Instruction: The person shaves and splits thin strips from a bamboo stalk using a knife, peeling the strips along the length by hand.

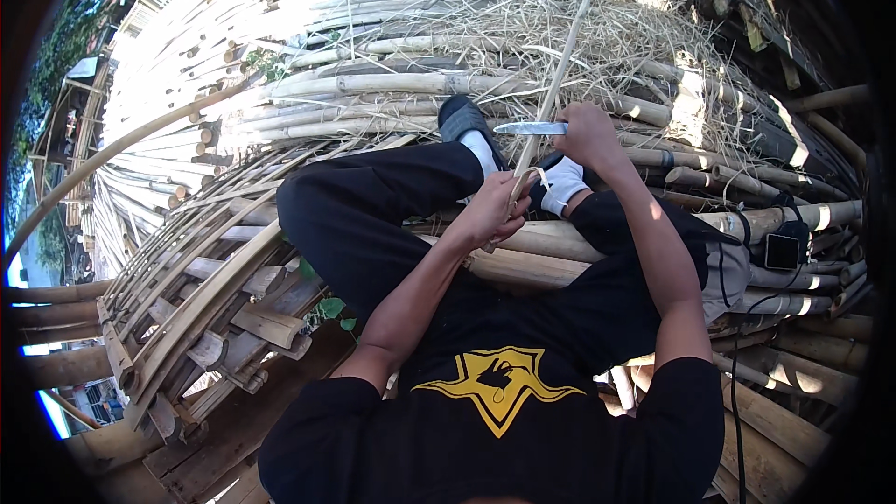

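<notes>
Ahead of the black shirt (pixel 355 439): long bamboo strip (pixel 568 42), lower end clenched in left fingers (pixel 515 215); right fingers (pixel 571 135) grip knife (pixel 513 129) across it. Looks light, springy, likely sharp-edged; hold below the knife. Edge contact unclear.

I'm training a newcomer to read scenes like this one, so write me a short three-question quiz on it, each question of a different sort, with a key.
1. Choose one. The blade of the knife in the right hand points toward which side of the picture?
A) the left
B) the right
C) the bottom

2. True or false: the left hand is empty.

3. Fill in the blank: the emblem on the front of the black shirt is mainly ____ in colour.

Key:
1. A
2. False; its fingers are closed around a bamboo strip.
3. Yellow
</notes>
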`<state>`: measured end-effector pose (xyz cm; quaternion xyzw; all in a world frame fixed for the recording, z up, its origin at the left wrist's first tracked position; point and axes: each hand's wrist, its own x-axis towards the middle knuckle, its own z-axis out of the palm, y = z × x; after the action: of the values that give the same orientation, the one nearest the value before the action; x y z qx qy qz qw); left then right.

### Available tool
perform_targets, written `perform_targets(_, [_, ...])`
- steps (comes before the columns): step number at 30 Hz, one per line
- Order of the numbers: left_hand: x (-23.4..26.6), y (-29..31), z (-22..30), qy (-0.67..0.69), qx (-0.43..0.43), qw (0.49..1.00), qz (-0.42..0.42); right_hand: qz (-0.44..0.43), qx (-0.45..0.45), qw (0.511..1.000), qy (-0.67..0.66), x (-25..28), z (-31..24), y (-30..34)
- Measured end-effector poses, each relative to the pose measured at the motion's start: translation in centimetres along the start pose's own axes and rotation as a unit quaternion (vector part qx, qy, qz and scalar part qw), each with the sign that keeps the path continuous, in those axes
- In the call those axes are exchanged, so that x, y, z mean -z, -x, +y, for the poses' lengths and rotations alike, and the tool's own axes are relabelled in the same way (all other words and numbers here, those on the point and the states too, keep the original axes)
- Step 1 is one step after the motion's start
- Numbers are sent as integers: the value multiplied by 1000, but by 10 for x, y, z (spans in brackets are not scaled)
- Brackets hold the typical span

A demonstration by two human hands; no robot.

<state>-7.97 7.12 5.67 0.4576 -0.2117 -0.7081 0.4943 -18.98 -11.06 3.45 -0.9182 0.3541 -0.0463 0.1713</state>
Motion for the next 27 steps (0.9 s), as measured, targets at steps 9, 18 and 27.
perform_targets(9, [-1,-5,-9,61,28,997,-30,73,-233,970,-8,18,88,-34])
perform_targets(18, [3,-6,-5,167,117,976,-72,63,-281,957,15,4,116,-26])
perform_targets(27, [17,-1,4,160,43,984,-67,36,-159,986,-42,0,27,-17])
